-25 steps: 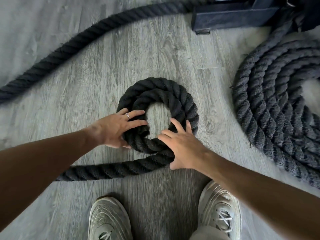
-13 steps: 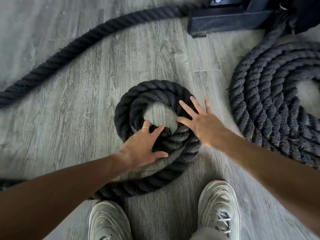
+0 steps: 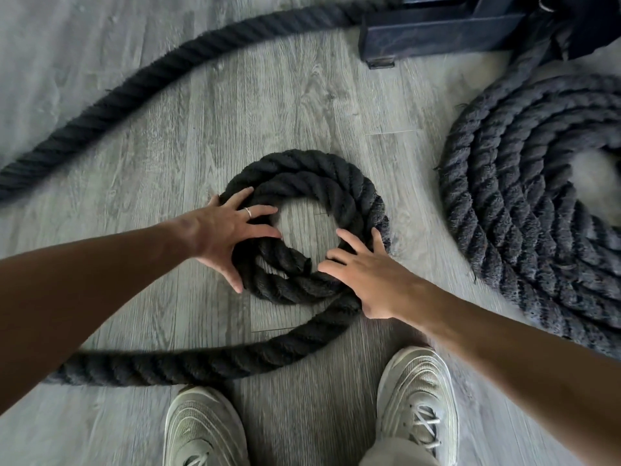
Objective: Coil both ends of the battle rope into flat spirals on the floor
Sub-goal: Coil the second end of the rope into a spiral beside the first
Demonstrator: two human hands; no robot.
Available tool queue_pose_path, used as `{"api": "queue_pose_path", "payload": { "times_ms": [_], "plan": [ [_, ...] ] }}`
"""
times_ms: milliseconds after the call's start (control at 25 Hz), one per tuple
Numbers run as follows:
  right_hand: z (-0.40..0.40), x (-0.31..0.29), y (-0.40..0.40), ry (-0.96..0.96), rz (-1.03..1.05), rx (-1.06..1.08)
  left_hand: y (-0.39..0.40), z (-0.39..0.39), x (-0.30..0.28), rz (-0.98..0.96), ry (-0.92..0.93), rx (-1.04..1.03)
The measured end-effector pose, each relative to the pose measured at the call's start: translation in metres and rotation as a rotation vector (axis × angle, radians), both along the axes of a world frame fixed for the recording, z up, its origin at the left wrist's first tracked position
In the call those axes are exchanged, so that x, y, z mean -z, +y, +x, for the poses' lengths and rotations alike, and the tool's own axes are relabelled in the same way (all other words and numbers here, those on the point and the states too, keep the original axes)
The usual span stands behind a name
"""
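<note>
A small spiral of thick black battle rope point(image 3: 322, 186) lies flat on the grey wood floor in front of me, about two turns wide. My left hand point(image 3: 228, 233) rests on its left side with fingers spread. My right hand point(image 3: 366, 274) presses flat on its lower right side, fingers straight. The rope's loose tail point(image 3: 201, 361) runs from under my right hand down and to the left, passing under my left forearm. A larger finished coil point(image 3: 524, 210) lies at the right.
A dark metal equipment base point(image 3: 437, 31) stands at the top. Another stretch of rope point(image 3: 134, 92) runs from it across the upper left floor. My two grey shoes point(image 3: 416, 405) stand at the bottom, just below the tail.
My left hand moved from the coil's lower side up to its left side. My right hand shifted from the right edge down to the lower right. The tail swung outward, away from the coil.
</note>
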State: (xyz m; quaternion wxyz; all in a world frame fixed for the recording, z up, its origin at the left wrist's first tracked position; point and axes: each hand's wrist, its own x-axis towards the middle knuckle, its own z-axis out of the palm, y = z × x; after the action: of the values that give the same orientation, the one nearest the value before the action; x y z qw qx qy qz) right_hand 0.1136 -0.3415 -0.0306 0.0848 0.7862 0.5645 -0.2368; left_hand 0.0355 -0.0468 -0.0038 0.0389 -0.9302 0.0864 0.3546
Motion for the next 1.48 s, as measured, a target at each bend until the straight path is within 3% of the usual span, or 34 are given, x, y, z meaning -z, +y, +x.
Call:
{"api": "queue_pose_path", "payload": {
  "times_ms": [160, 320, 440, 600, 720, 880, 1040, 1200, 1320, 1400, 1480],
  "plan": [
    [0.044, -0.015, -0.001, -0.025, 0.018, -0.054, -0.012, -0.013, 0.002, 0.047, -0.102, -0.053],
    [0.079, -0.038, 0.030, -0.354, 0.036, 0.025, -0.088, -0.034, 0.017, 0.158, -0.197, -0.491],
    [0.057, -0.043, 0.054, -0.225, -0.050, 0.157, -0.122, -0.023, 0.019, 0.154, -0.126, -0.648],
    [0.020, -0.033, 0.031, 0.065, -0.083, 0.292, -0.088, -0.022, 0.011, 0.107, -0.108, -0.465],
    [-0.007, -0.020, 0.018, 0.018, -0.080, 0.260, -0.047, -0.031, 0.006, 0.025, -0.212, -0.307],
    [-0.018, -0.009, 0.015, -0.023, -0.020, 0.271, 0.008, -0.022, 0.000, 0.110, -0.244, -0.099],
    [-0.011, -0.009, 0.009, -0.028, 0.020, 0.243, 0.017, -0.019, 0.007, -0.023, -0.116, -0.186],
    [0.023, -0.020, 0.015, -0.020, -0.007, 0.186, -0.004, -0.021, 0.002, 0.000, -0.168, -0.257],
    [0.065, -0.033, 0.023, -0.289, -0.053, 0.096, -0.038, -0.026, 0.004, -0.014, -0.197, -0.465],
    [0.073, -0.036, 0.031, -0.494, -0.120, 0.087, -0.060, -0.032, 0.011, -0.179, -0.169, -0.650],
    [0.061, -0.032, 0.036, -0.487, -0.132, 0.155, -0.073, -0.036, 0.018, -0.379, -0.114, -0.772]
  ]
}}
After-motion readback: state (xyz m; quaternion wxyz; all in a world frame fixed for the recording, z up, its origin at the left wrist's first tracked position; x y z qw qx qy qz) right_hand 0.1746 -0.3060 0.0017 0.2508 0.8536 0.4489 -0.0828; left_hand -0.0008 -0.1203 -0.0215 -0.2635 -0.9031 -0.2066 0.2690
